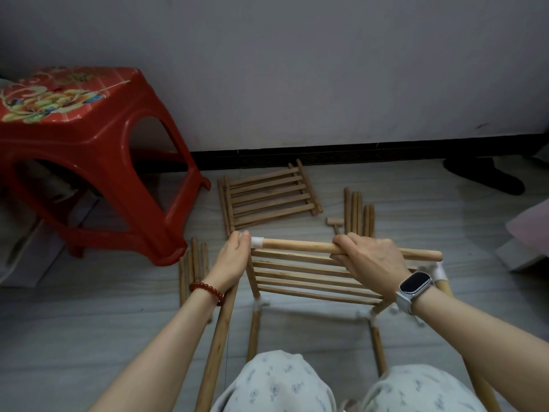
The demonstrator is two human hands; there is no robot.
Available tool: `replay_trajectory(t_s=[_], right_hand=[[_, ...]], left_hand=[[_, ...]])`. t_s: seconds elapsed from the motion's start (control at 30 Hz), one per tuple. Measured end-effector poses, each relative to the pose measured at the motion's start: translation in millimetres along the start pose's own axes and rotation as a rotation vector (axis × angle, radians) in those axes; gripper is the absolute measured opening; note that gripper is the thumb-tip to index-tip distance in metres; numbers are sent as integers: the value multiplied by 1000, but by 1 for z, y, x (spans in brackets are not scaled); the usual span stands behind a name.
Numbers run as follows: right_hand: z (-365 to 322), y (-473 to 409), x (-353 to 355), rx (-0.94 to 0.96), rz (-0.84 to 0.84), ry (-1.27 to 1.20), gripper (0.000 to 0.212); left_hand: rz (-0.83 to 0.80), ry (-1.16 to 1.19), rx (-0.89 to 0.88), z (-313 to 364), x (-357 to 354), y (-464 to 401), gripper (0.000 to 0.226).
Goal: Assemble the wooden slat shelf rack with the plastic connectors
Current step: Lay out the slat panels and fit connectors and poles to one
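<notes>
A partly built rack stands in front of my knees: a slat shelf (315, 278) held on wooden legs by white plastic connectors (261, 303). My right hand (371, 260) grips a round wooden rod (297, 245) lying across the top. The rod's left end sits in a white connector (257, 242), and my left hand (231, 260) grips that connector on top of the front left leg (219, 337). The rod's right end (435, 257) is free, above another white connector (439, 273).
A second slat shelf (270, 197) lies flat on the floor near the wall. Loose rods lie at right (358, 214) and at left (193, 263), with a small wooden mallet (334, 223) between. A red plastic stool (89, 156) stands at left.
</notes>
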State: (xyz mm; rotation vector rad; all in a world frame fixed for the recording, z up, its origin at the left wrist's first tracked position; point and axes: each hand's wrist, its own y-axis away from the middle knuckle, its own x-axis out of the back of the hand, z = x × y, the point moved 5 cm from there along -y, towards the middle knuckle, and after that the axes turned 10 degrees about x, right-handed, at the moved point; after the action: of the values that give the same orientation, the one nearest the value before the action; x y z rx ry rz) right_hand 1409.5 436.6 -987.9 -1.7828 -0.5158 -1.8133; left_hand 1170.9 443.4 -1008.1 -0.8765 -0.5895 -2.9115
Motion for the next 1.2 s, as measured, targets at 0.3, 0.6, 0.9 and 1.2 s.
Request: replay_trajectory(t_s=[0.3,0.6,0.9,1.2], right_hand=[[1,-31,5,-23,-207,-322,30],[23,-4,18,-46,-249,-245,58],[81,91,-2,-675,-96,-646,21],[94,95,-6,-765,-134,-799,18]], left_hand=[[2,-93,-21,-4,3,-6,32],[129,-726,-359,45,-27,6,39],[-122,-833,-809,118,-141,30,34],[-158,-792,-871,118,-147,29,26]])
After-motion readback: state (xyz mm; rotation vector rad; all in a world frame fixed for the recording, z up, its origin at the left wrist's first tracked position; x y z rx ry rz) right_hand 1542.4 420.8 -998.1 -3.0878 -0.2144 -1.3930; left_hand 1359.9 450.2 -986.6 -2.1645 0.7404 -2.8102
